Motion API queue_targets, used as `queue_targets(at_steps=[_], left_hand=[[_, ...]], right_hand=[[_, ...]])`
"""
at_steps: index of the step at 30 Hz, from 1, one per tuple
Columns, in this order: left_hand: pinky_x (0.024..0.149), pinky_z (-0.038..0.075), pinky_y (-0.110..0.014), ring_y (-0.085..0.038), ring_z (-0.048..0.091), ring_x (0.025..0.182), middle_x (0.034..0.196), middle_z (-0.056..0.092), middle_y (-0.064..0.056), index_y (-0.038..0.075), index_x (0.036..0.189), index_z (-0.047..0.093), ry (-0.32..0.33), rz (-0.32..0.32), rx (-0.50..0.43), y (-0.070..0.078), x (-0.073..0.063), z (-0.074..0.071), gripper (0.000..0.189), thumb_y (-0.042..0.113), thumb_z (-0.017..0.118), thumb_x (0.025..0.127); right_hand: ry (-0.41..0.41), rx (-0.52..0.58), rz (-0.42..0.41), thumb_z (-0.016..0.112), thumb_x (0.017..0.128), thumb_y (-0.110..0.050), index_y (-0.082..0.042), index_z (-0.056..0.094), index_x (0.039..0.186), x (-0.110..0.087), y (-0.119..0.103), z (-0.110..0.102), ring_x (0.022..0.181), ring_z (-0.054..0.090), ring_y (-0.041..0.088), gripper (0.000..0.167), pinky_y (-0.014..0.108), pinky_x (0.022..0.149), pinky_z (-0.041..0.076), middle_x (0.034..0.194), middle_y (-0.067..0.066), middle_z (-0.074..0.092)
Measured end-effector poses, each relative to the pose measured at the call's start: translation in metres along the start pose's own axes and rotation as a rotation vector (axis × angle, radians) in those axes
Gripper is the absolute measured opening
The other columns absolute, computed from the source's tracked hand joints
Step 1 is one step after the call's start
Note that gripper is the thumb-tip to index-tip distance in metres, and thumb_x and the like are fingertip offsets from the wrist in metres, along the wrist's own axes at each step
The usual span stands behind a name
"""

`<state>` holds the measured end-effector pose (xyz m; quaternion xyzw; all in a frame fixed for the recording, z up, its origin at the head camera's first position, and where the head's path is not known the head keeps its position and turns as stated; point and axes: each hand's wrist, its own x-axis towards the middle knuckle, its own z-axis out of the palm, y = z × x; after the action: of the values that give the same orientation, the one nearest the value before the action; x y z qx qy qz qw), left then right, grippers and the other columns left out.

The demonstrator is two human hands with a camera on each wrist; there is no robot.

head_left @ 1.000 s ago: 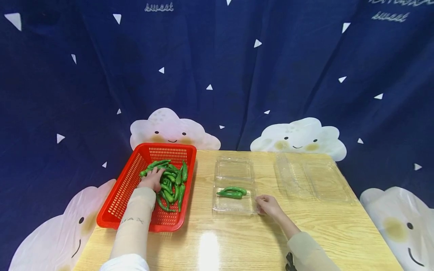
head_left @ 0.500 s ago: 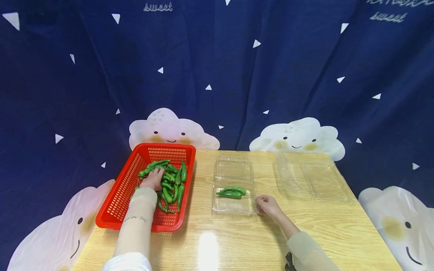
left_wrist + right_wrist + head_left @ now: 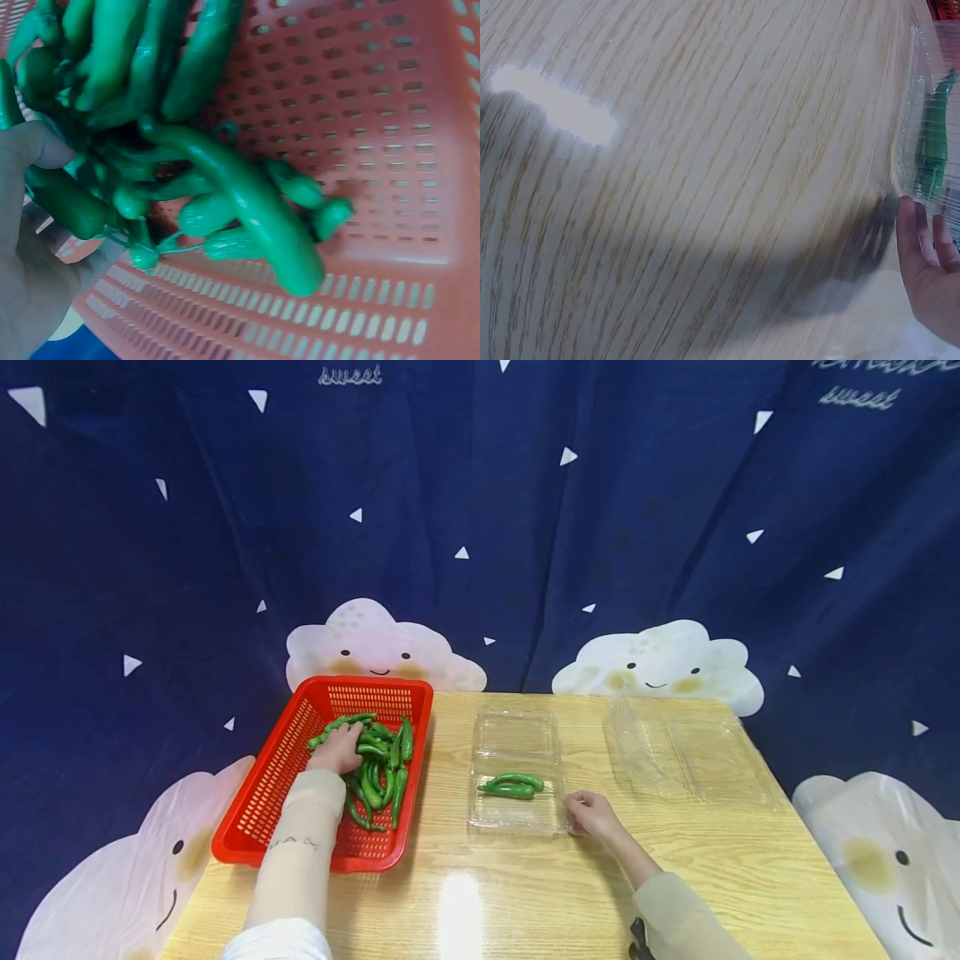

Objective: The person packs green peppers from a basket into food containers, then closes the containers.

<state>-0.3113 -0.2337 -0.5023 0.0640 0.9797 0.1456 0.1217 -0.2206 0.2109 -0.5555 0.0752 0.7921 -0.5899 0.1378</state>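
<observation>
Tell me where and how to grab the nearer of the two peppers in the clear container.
I'd pinch the nearer pepper across its middle, coming from above. It lies sideways, long and slim, and the clear container is folded open, leaving its top uncovered. The farther pepper lies close behind, so that side may be tight.

Right of left grip (image 3: 340, 749): peppers (image 3: 393, 753), basket wall (image 3: 422, 760), then free table strip (image 3: 447, 768).
</observation>
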Motion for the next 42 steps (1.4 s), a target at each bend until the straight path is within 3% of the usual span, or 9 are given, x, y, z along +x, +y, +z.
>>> queue_targets(at_steps=[4, 8, 14, 20, 25, 31, 37, 42], left_hand=[[0.089, 0.035, -0.06, -0.047, 0.03, 0.124, 0.137, 0.031, -0.029, 0.002, 0.136, 0.033, 0.062, 0.032, -0.002, 0.011, 0.007, -0.011, 0.058, 0.011, 0.058, 0.084], [0.086, 0.038, -0.059, -0.043, 0.034, 0.122, 0.136, 0.034, -0.026, 0.004, 0.135, 0.035, 0.127, 0.091, -0.016, 0.034, 0.014, -0.027, 0.057, 0.013, 0.058, 0.084], [0.075, 0.045, -0.051, -0.035, 0.042, 0.11, 0.123, 0.043, -0.016, 0.008, 0.126, 0.041, 0.232, 0.224, 0.005, 0.082, 0.025, -0.04, 0.049, 0.014, 0.06, 0.081], [0.071, 0.047, -0.044, -0.028, 0.046, 0.1, 0.108, 0.048, -0.01, 0.01, 0.116, 0.045, 0.271, 0.361, 0.057, 0.138, 0.027, -0.044, 0.042, 0.014, 0.061, 0.078], [0.069, 0.045, -0.038, -0.025, 0.049, 0.091, 0.095, 0.048, -0.006, 0.012, 0.11, 0.047, 0.217, 0.446, 0.12, 0.182, 0.024, -0.041, 0.037, 0.014, 0.064, 0.077], [0.069, 0.044, -0.034, -0.021, 0.051, 0.09, 0.099, 0.051, -0.004, 0.015, 0.11, 0.047, 0.068, 0.457, 0.184, 0.224, 0.023, -0.023, 0.036, 0.01, 0.063, 0.078], [0.072, 0.045, -0.032, -0.017, 0.054, 0.087, 0.096, 0.056, -0.001, 0.016, 0.103, 0.052, -0.055, 0.451, 0.219, 0.245, 0.019, 0.008, 0.028, 0.011, 0.065, 0.079], [0.068, 0.043, -0.028, -0.013, 0.052, 0.083, 0.097, 0.059, 0.002, 0.016, 0.107, 0.055, -0.193, 0.372, 0.239, 0.251, 0.019, 0.036, 0.03, 0.01, 0.066, 0.08]], right_hand=[[0.022, 0.01, 0.004, 0.051, 0.093, -0.015, 0.012, 0.05, 0.112, 0.0, 0.0, 0.001, 0.063, 0.057, 0.016, 0.032, 0.032, 0.064, 0.053, 0.073, 0.012, 0.058], [0.032, 0.054, 0.015, 0.051, 0.093, -0.013, 0.011, 0.05, 0.109, -0.001, -0.001, 0.001, 0.063, 0.056, 0.016, 0.028, 0.031, 0.063, 0.053, 0.074, 0.013, 0.057], [0.037, 0.11, 0.033, 0.052, 0.091, -0.009, 0.01, 0.051, 0.106, 0.0, -0.003, 0.001, 0.062, 0.056, 0.014, 0.024, 0.024, 0.058, 0.05, 0.076, 0.013, 0.059], [0.04, 0.16, 0.055, 0.053, 0.091, -0.008, 0.011, 0.051, 0.107, 0.0, -0.005, 0.002, 0.061, 0.056, 0.012, 0.025, 0.022, 0.056, 0.05, 0.077, 0.013, 0.058], [0.031, 0.204, 0.084, 0.054, 0.09, -0.008, 0.01, 0.049, 0.108, -0.001, -0.005, 0.001, 0.061, 0.056, 0.011, 0.026, 0.02, 0.057, 0.05, 0.078, 0.011, 0.057], [-0.006, 0.236, 0.101, 0.053, 0.091, -0.01, 0.011, 0.047, 0.112, -0.002, -0.005, -0.002, 0.061, 0.053, 0.009, 0.03, 0.018, 0.056, 0.047, 0.076, 0.007, 0.054], [-0.016, 0.271, 0.123, 0.052, 0.091, -0.008, 0.012, 0.044, 0.116, 0.0, -0.005, -0.002, 0.059, 0.053, 0.008, 0.033, 0.017, 0.053, 0.046, 0.073, 0.006, 0.054], [-0.007, 0.284, 0.126, 0.052, 0.091, -0.006, 0.012, 0.044, 0.116, 0.0, -0.004, -0.002, 0.058, 0.052, 0.009, 0.032, 0.017, 0.052, 0.045, 0.072, 0.005, 0.053]])
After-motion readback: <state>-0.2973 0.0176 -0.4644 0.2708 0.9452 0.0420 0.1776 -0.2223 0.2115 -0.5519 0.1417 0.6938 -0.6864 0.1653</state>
